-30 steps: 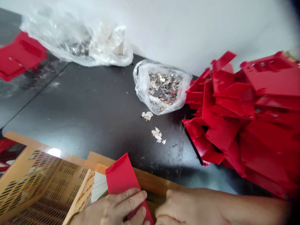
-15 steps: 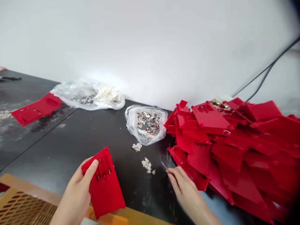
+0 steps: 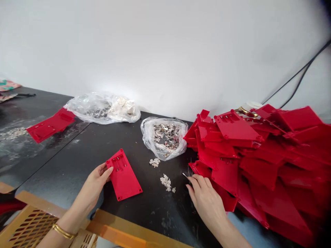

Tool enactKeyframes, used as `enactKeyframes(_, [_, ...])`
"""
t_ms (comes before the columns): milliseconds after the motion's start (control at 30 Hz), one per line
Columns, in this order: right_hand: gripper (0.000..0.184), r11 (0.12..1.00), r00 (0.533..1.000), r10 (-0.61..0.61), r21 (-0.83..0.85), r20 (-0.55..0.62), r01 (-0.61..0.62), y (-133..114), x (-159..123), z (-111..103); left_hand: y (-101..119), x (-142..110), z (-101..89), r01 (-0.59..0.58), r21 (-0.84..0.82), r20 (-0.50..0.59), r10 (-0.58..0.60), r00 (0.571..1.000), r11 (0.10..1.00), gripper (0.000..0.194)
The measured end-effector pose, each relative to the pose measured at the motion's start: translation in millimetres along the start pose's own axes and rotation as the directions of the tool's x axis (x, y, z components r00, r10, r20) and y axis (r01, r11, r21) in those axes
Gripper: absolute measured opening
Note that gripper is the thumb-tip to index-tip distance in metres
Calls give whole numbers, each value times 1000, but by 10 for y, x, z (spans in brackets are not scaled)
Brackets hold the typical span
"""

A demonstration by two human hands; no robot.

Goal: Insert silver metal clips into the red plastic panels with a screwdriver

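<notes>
My left hand (image 3: 97, 182) grips a red plastic panel (image 3: 124, 182) by its left edge, thumb on top, over the front of the black table (image 3: 85, 151). At its upper end the panel has a slotted recess with small metal contacts; round posts stand at the corners. My right hand (image 3: 207, 196) is closed around a thin metal tool (image 3: 185, 176), most of it hidden by the fingers, so its exact kind is unclear. Left of the tool's tip lies a small heap of metal contact plates (image 3: 166, 182). Another little pile of plates (image 3: 154, 162) sits beyond it.
An opened plastic bag (image 3: 165, 137) of metal pieces stands behind the piles. Many red panels (image 3: 258, 165) are heaped at the right. Farther left are another clear bag (image 3: 100, 106) and a red panel (image 3: 51, 125). A yellow crate (image 3: 32, 225) is at the lower left.
The left hand has carried the red panel forward, away from the table's front edge, and turned it slightly. My right hand stays near the small plates with the tool. The view has shifted slightly.
</notes>
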State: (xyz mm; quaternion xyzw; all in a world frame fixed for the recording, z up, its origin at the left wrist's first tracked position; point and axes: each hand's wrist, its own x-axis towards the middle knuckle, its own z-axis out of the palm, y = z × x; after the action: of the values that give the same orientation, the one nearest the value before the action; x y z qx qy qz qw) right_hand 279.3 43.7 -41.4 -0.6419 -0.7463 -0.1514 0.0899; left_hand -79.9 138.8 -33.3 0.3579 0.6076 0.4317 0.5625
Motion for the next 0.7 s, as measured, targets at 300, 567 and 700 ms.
enactKeyframes(300, [31,937,938,-317,201,141,286,-756,1094,121,-10,-541,-90,-306,281,-300,387,872,909,47])
enactKeyframes(567, [10,900,911,-385,279,145,336,-759,1247,403,-421,-1156,22,-671,578,132,758,639,465,36])
enactKeyframes(700, [16,850,902,-414,404,119,337,-666,1252,450,-534,-975,279,-734,672,383,802,459,100,48])
